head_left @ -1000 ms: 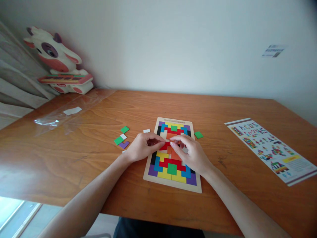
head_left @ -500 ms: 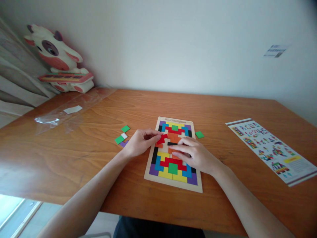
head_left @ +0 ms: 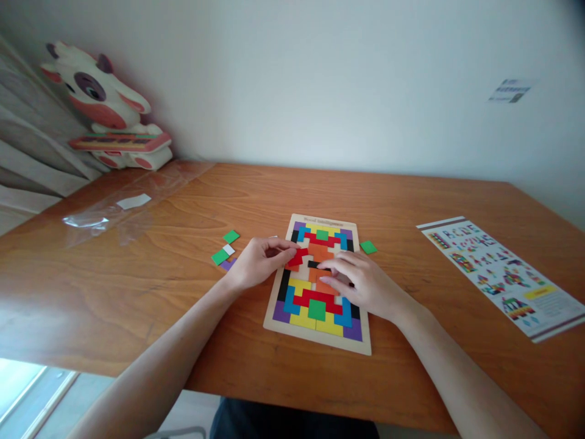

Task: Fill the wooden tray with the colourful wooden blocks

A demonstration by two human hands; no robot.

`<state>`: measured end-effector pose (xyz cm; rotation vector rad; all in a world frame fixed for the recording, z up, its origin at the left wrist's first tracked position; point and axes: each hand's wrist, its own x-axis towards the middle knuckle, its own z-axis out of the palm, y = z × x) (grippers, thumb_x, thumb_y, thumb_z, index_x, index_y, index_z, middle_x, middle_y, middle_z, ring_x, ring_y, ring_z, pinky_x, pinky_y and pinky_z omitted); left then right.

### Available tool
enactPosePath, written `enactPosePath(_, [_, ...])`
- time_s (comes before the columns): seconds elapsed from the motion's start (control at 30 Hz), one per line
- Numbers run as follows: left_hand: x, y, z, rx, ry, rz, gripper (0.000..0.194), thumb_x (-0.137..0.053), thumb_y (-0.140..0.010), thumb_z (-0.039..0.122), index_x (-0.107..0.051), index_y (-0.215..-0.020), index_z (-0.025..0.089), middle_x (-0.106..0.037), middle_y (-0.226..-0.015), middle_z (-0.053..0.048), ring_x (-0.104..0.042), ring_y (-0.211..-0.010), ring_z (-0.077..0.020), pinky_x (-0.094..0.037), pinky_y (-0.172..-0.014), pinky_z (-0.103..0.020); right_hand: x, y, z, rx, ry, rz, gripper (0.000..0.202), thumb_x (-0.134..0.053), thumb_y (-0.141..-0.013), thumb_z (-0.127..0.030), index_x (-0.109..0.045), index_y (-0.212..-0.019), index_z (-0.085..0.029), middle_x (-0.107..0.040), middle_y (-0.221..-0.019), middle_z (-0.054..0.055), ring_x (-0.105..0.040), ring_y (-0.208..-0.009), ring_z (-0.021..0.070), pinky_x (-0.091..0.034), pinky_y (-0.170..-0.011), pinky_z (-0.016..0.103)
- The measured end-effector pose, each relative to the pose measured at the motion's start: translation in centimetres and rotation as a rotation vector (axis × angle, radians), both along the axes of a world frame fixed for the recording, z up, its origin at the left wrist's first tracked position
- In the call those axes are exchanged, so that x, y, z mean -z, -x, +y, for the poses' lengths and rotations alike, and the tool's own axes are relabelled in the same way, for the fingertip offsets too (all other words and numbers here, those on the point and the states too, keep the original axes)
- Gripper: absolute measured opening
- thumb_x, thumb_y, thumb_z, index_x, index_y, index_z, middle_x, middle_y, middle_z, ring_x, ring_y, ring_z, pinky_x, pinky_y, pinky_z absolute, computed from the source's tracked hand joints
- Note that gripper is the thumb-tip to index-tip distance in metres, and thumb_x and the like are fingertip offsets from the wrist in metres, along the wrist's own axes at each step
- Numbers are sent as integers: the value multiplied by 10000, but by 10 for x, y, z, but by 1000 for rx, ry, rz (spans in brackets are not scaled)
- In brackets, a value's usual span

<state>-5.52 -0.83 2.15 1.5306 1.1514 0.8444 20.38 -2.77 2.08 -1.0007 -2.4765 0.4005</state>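
Observation:
A wooden puzzle board (head_left: pixel 315 344) lies in front of me, mostly covered with flat coloured block pieces. My left hand (head_left: pixel 261 261) is at its left edge, thumb and fingers pinching a red puzzle piece (head_left: pixel 298 256) above the board. Over the right middle of the board, my right hand (head_left: pixel 359 281) has its fingers apart, the tips by an orange piece (head_left: pixel 323 284) and a black piece (head_left: pixel 313 264). Bare pale patches show between the middle pieces. The right palm and fingers cover part of the board's right side.
Left of the board lie green pieces (head_left: pixel 231 236), a white one (head_left: pixel 229 249) and a partly hidden purple one (head_left: pixel 227 265). Another green piece (head_left: pixel 368 247) is at the right. A printed pattern sheet (head_left: pixel 503 274), clear plastic bag (head_left: pixel 105 213) and cow toy (head_left: pixel 114 110) are farther out.
My right fingertips have drawn slightly right, uncovering more of the orange piece. The red piece in my left hand has tilted slightly and sits a touch lower.

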Motion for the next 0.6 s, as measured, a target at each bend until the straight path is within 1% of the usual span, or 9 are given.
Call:
enactPosePath(0.1, [-2,3,0,43,90,1,315,-728,-814,401,-770,-1020,167,-779,-942,-65,-722,-836,-188,-573,-722,-255,-7,-9,2,25,106,26,159,-586,-967,-363,-665,-934,-229,-684,-865,29,-632,-793,175,-519,-762,357])
enactPosePath(0.17, [-3,4,-1,72,168,-33,322,-768,-779,387,-772,-1013,165,-781,-932,-68,-727,-850,-195,-584,-744,-270,-8,-16,3,37,178,32,175,-621,-942,-391,-667,-897,-228,-685,-860,22,-630,-771,161,-518,-723,324])
enactPosePath(0.23, [-4,4,-2,67,237,-121,324,-806,-745,368,-771,-991,160,-779,-937,-67,-726,-846,-188,-592,-756,-276,-7,-20,5,35,227,34,193,-650,-917,-417,-684,-908,-227,-691,-889,28,-636,-777,156,-519,-701,306])
enactPosePath(0.3, [-6,3,-2,29,300,-259,318,-832,-720,336,-767,-970,151,-775,-942,-68,-723,-827,-173,-597,-745,-265,-6,-22,5,19,244,37,210,-673,-898,-431,-703,-928,-225,-702,-925,39,-647,-807,161,-526,-715,308])
enactPosePath(0.37, [-8,3,-2,-31,360,-398,295,-827,-728,288,-759,-974,142,-770,-956,-77,-720,-809,-159,-598,-719,-241,-5,-22,6,-5,243,49,220,-694,-881,-435,-721,-947,-227,-716,-949,47,-657,-847,170,-535,-759,322])
enactPosePath(0.43, [-11,4,-1,-88,415,-500,256,-783,-768,233,-750,-1004,140,-764,-992,-92,-718,-807,-145,-593,-696,-206,-5,-20,6,-14,252,58,236,-700,-876,-436,-732,-987,-230,-725,-951,50,-664,-851,172,-543,-778,329])
enactPosePath(0.53, [-12,6,2,-115,461,-593,270,-707,-815,176,-732,-1084,168,-743,-1120,-92,-714,-840,-117,-574,-691,-147,-4,-18,5,0,282,56,266,-693,-877,-448,-731,-1030,-234,-724,-942,54,-666,-827,169,-553,-739,318])
enactPosePath(0.6, [-12,8,3,-99,451,-621,320,-705,-809,167,-719,-1128,190,-719,-1203,-86,-712,-932,-124,-570,-735,-142,-3,-17,4,11,290,61,278,-694,-874,-456,-723,-1046,-239,-714,-926,50,-660,-832,171,-553,-724,313])
